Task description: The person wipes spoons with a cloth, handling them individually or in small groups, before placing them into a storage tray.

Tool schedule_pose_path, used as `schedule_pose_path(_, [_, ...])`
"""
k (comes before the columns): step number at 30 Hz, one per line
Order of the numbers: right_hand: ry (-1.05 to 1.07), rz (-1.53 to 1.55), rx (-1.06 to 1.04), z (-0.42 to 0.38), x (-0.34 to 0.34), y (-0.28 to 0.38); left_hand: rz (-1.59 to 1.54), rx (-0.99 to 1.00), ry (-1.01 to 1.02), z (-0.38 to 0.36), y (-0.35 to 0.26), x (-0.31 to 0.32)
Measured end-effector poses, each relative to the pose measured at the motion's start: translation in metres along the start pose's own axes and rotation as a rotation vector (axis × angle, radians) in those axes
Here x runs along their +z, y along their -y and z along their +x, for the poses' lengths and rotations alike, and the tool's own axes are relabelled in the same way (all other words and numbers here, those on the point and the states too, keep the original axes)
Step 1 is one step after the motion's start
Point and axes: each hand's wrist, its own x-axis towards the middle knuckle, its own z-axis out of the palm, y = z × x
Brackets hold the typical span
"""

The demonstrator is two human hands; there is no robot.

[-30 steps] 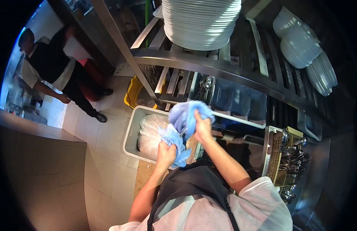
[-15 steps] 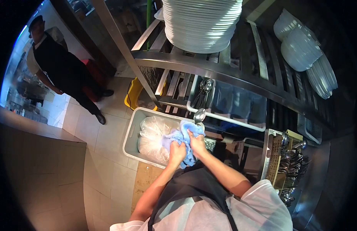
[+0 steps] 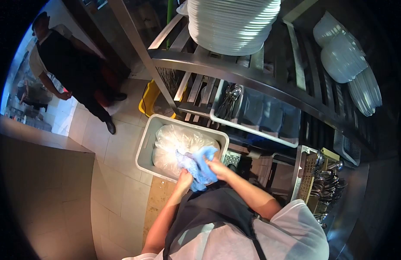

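Note:
A crumpled blue cloth [image 3: 202,170] is stretched between my two hands in front of my apron. My left hand [image 3: 185,177] is closed on its lower left part, while my right hand [image 3: 218,168] grips the right side. Beneath and behind the cloth stands a grey plastic bin [image 3: 144,152], with a clear plastic bag [image 3: 168,145] bulging inside it. Folds of cloth hide some of my fingertips. Several spoons [image 3: 231,97] lie in the left compartment of a divided cutlery tray [image 3: 257,131] beyond the bin.
A metal slatted rack [image 3: 235,71] carries a tall stack of white plates [image 3: 233,30] and white bowls [image 3: 341,58]. On the right is a cutlery basket [image 3: 324,186] full of utensils. A yellow bucket [image 3: 150,102] stands behind the bin. Another person [image 3: 64,65] stands at the left.
The spoon that stuck out above the cloth is no longer seen there. My hands have moved down and apart, spreading the cloth. The person at the left has shifted an arm.

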Motion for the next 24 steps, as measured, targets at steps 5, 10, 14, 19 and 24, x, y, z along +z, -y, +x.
schedule_pose_path(5, [0.374,-0.244,0.215,-0.027,0.032,0.03,0.075,0.054,-0.015,-0.038,-0.018,-0.017])
schedule_pose_path(10, [0.476,-0.678,-0.059,0.029,-0.036,0.115,0.301,0.208,-0.011,-0.062,-0.003,-0.05])
schedule_pose_path(14, [-0.541,-0.744,-0.036,0.149,-0.14,0.138,0.191,0.116,-0.076,-0.098,-0.023,-0.057])
schedule_pose_path(19, [-0.837,-0.916,-0.292,0.223,-0.172,0.148,0.212,0.084,-0.187,-0.133,-0.007,-0.074])
schedule_pose_path(24, [-1.138,-0.899,-0.409,0.247,-0.176,0.147,0.184,0.002,-0.286,-0.145,0.009,-0.088])
